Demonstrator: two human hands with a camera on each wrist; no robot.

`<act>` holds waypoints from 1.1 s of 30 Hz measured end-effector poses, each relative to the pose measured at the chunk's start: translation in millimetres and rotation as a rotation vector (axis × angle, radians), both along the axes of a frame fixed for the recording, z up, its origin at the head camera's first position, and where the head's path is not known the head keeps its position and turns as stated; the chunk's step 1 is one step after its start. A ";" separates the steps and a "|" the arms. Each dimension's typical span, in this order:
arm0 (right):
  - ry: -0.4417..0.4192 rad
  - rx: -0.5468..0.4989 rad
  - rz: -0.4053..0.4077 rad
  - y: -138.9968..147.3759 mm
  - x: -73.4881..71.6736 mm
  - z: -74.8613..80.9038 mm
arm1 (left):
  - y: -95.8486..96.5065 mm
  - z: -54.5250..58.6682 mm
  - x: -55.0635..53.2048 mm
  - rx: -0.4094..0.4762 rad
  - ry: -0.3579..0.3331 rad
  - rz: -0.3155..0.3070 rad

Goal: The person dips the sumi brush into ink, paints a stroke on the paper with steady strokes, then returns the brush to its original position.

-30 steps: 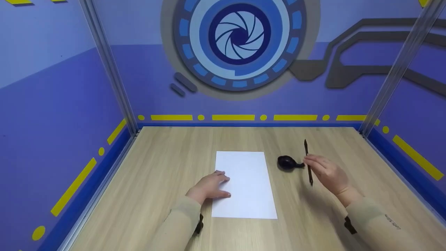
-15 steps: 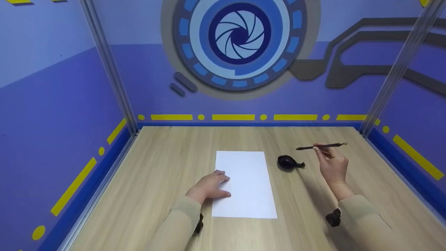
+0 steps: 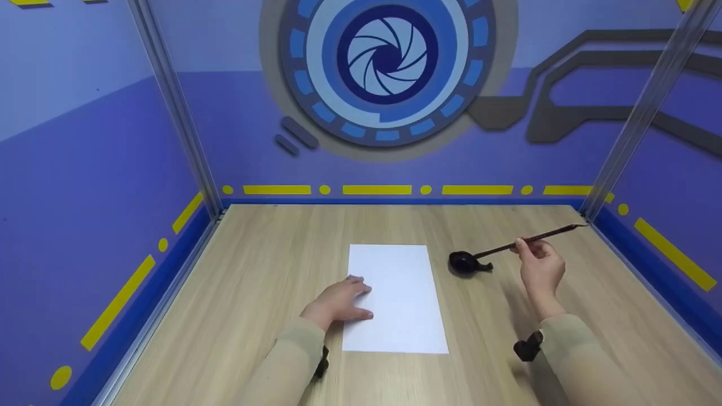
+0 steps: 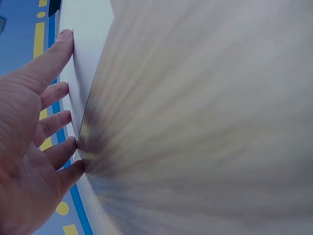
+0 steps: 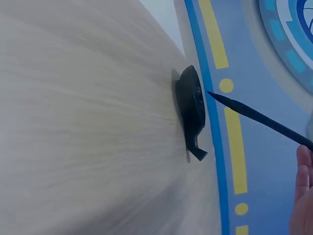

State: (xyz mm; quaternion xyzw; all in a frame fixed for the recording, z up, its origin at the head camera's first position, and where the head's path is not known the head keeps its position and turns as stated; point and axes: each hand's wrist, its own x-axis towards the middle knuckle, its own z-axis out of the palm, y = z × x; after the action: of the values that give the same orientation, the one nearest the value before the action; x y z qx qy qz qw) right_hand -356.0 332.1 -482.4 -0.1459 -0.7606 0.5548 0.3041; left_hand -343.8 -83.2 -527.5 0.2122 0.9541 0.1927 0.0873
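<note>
My right hand point(image 3: 541, 270) pinches a dark calligraphy brush point(image 3: 496, 250) partway along its handle, slanting down to the left. The brush's pointed tip hangs over a small black ink dish point(image 3: 461, 265), whose stubby tail points right. In the right wrist view, the brush tip point(image 5: 220, 98) shows just above the open side of the dish point(image 5: 190, 100). Spread fingers of my left hand point(image 3: 338, 300) rest on the left edge of a white sheet of paper point(image 3: 401, 299). The left wrist view has those fingertips pressing along the paper's edge point(image 4: 90, 44).
Everything lies on a light wood-grain table point(image 3: 271, 254). Blue and purple printed walls point(image 3: 225, 135) stand behind it and at both sides, with metal posts point(image 3: 180, 107) at the corners. The dish sits a short way right of the paper.
The right hand has turned the brush from nearly upright, through level, to a slant with its tip down left over the dish. The left hand and paper stay put.
</note>
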 end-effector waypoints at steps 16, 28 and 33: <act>-0.039 -0.141 0.018 -7.9 -11.4 -16.3 | -0.4 -1.3 0.6 0.019 -0.009 0.010; -0.080 -0.141 0.014 -7.3 -12.2 -19.7 | -1.4 -2.2 1.4 0.026 -0.002 -0.001; -0.109 -0.138 0.002 -6.1 -12.3 -20.0 | -1.3 -2.8 0.9 0.015 0.005 -0.005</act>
State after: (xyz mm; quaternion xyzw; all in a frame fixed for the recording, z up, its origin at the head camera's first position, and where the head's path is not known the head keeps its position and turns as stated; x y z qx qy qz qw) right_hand -368.3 326.0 -502.4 -0.1956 -0.7362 0.5973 0.2510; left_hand -342.9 -84.6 -530.3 0.2160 0.9522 0.1992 0.0837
